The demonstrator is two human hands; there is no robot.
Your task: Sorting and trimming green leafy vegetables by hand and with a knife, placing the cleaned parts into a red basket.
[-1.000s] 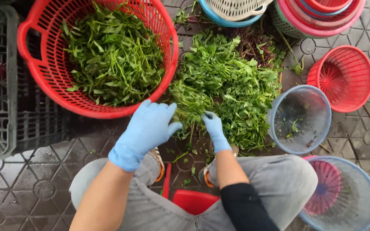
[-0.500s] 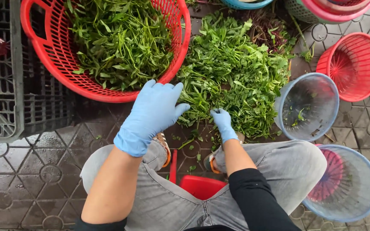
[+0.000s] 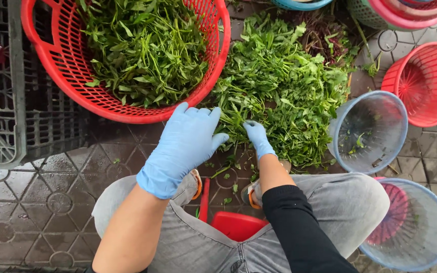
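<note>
A loose heap of green leafy stalks lies on the paved ground in front of me. Both hands wear light blue gloves. My left hand hovers with fingers spread at the heap's near left edge, just below the rim of a big red basket full of sorted greens. My right hand reaches into the heap's near edge and pinches a few green stalks there. I sit low on a red stool, knees apart.
A grey-black plastic crate stands at the left. To the right are a blue mesh basket, a small red basket and another blue basket with a pink one inside. More stacked baskets line the top edge.
The view has shifted slightly. My left hand has lifted and drifted a bit right toward the heap; my right hand stays at the heap's near edge.
</note>
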